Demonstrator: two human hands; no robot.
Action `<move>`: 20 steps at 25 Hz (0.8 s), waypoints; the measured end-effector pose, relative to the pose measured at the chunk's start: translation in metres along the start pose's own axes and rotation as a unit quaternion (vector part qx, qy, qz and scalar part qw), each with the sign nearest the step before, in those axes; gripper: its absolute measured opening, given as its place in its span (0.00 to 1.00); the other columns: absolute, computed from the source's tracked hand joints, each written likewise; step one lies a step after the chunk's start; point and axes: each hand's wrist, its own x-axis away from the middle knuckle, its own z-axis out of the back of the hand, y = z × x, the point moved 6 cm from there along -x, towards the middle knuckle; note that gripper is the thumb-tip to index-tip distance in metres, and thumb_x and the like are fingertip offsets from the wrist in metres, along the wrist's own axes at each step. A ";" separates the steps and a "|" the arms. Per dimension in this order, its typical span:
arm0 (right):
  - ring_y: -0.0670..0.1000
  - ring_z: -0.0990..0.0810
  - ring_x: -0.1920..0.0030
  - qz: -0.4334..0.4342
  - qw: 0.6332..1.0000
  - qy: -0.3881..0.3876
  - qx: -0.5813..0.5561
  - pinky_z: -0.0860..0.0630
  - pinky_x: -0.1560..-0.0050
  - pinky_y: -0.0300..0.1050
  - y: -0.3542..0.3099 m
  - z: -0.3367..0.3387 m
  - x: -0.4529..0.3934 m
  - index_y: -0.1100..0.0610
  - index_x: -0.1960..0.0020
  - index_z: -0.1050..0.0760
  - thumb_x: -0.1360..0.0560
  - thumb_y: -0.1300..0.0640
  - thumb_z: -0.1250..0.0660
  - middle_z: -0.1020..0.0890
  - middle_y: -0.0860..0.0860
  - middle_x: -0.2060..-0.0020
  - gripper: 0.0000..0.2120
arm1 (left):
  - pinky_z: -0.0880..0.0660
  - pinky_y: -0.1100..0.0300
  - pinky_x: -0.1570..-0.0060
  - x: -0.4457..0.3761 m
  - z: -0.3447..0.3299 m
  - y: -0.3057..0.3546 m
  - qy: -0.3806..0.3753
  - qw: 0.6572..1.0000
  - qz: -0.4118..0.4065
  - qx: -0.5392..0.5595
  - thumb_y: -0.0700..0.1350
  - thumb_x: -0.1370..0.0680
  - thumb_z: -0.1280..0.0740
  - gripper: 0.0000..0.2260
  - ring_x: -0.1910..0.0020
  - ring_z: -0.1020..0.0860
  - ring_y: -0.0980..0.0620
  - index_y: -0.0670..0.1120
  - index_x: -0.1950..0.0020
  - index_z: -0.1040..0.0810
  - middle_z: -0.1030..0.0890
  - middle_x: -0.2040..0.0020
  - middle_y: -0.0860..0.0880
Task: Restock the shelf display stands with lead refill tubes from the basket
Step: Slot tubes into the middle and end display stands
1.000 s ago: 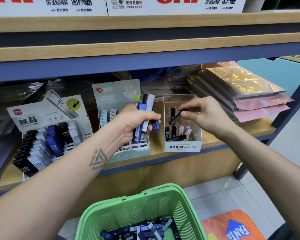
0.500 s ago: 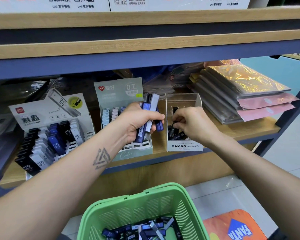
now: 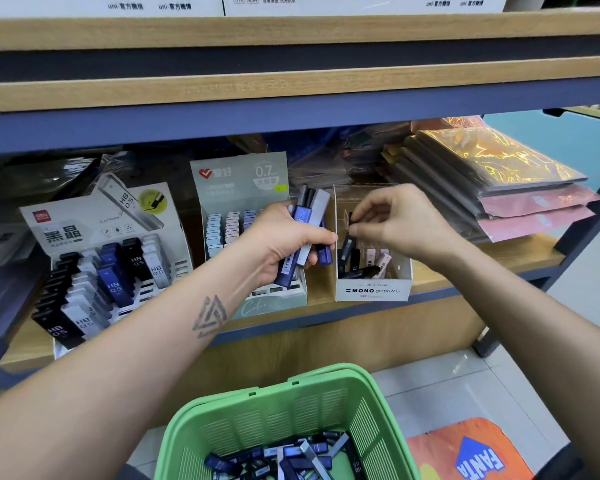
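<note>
On the shelf, right stand: the clear MONO display stand [image 3: 373,292] sits at the wooden shelf [image 3: 482,268] edge, with dark and pale pink tubes standing or leaning inside.
Right hand: the right hand [image 3: 395,223] reaches into the stand from above, thumb and forefinger pinched on a black lead refill tube [image 3: 351,220] held near its upper end.
Left hand: the left hand [image 3: 284,244] is wrapped round a bundle of blue, grey and dark tubes [image 3: 305,233], just beside the stand's left wall.
Supply: the green basket [image 3: 284,410] below holds a loose heap of more tubes [image 3: 284,459].
Other stands: the 0.7 stand [image 3: 238,188] and the HB 0.5 stand [image 3: 97,258] stand further left, both partly stocked.
Handling: the tubes look light, rigid and smooth plastic, likely slippery when several are held together; the lead inside is probably brittle if dropped.
Where to hold: a pinch across the flat faces near the top seems best, leaving the lower end free to slide into its slot.
Step in hand: seemingly seating the black tube upright among those already in the stand.
</note>
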 end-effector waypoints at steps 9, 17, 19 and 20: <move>0.53 0.15 0.64 -0.064 0.967 -0.034 -0.242 0.19 0.60 0.43 0.000 -0.007 0.010 0.66 0.54 0.19 0.28 0.67 0.24 0.15 0.61 0.65 0.06 | 0.21 0.54 0.66 0.004 -0.009 0.004 -0.012 0.995 -0.069 -0.077 0.37 0.33 0.19 0.17 0.67 0.21 0.44 0.42 0.49 0.22 0.16 0.62 0.44; 0.48 0.19 0.56 0.032 0.982 -0.026 0.186 0.26 0.57 0.42 0.021 0.012 0.008 0.49 0.56 0.15 0.25 0.60 0.26 0.20 0.42 0.61 0.06 | 0.23 0.58 0.69 0.002 -0.008 0.003 -0.011 0.997 -0.047 -0.053 0.33 0.34 0.20 0.17 0.67 0.20 0.45 0.40 0.50 0.22 0.16 0.59 0.42; 0.49 0.23 0.51 0.063 0.941 -0.061 0.327 0.29 0.56 0.43 0.026 0.003 0.015 0.47 0.53 0.15 0.25 0.57 0.26 0.26 0.43 0.57 0.05 | 0.23 0.58 0.69 0.001 -0.006 0.002 -0.007 0.998 -0.043 -0.051 0.32 0.34 0.20 0.16 0.66 0.19 0.45 0.42 0.53 0.22 0.16 0.61 0.44; 0.50 0.24 0.49 0.071 0.930 -0.075 0.352 0.28 0.56 0.45 0.028 -0.003 0.019 0.48 0.51 0.14 0.25 0.57 0.26 0.27 0.45 0.56 0.06 | 0.23 0.59 0.70 0.001 -0.006 0.002 -0.006 0.998 -0.042 -0.049 0.32 0.34 0.20 0.15 0.67 0.19 0.45 0.42 0.53 0.22 0.16 0.62 0.44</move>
